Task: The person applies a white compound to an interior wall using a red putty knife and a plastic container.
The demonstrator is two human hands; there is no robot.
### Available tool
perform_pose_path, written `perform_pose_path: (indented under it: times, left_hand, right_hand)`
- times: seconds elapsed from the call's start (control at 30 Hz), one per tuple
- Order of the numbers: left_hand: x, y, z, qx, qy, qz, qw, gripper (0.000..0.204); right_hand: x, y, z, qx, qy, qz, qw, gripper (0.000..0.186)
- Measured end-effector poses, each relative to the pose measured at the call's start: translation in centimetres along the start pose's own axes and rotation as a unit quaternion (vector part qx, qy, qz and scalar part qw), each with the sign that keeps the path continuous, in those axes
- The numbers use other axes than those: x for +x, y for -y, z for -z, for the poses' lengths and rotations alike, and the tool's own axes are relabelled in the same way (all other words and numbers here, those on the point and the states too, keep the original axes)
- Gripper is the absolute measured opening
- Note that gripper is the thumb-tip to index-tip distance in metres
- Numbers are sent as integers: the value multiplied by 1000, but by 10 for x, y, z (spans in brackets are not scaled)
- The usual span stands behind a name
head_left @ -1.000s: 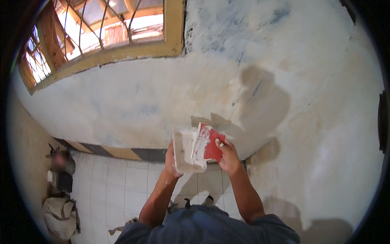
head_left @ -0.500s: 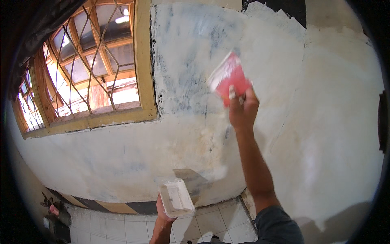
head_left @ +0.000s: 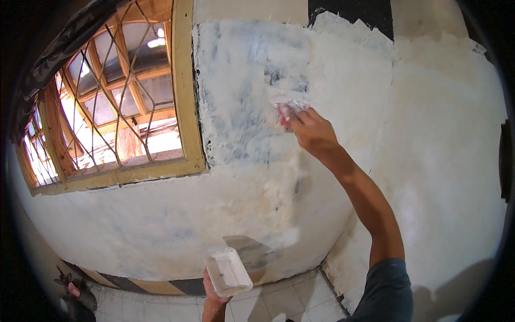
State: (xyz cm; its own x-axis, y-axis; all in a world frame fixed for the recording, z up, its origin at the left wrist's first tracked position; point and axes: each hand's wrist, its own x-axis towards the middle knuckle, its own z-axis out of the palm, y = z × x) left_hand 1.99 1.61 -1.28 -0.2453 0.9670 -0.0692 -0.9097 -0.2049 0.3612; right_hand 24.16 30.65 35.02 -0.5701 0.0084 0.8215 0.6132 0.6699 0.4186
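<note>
My right hand (head_left: 316, 131) grips a red putty spreader (head_left: 284, 114) against the wall (head_left: 236, 102), to the right of the window. The spreader is tilted and mostly covered by my fingers. White putty smears its edge and the patch around it, where dark blue-grey streaks show through. Low in front of me, my left hand (head_left: 211, 290) holds a white rectangular tray (head_left: 212, 268) by its left side. The inside of the tray is coated with whitish putty, and the tray stays apart from the wall.
A yellow-framed window (head_left: 194, 91) with metal bars fills the upper left, a dark curtain (head_left: 59, 59) beside it. Another wall (head_left: 440, 161) meets this one at a corner on the right. Below lie floor tiles (head_left: 281, 303); a dark pot-like object (head_left: 80, 303) stands lower left.
My right hand has turned over and moved slightly left, bringing the spreader from a raised, face-visible position onto the wall. The tray has shifted little. The view has tilted slightly upward.
</note>
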Motion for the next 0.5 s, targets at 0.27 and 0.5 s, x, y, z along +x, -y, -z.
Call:
perform_pose_path:
  times: [0.27, 0.5]
  left_hand:
    - [-2, -5, -2, -32, 42, 25, 998, 63]
    - [-19, -15, 4, -7, -1, -21, 1000, 65]
  right_hand:
    - [61, -84, 38, 32, -174, -293, 940, 23]
    - [128, -10, 26, 61, -193, -246, 948, 25]
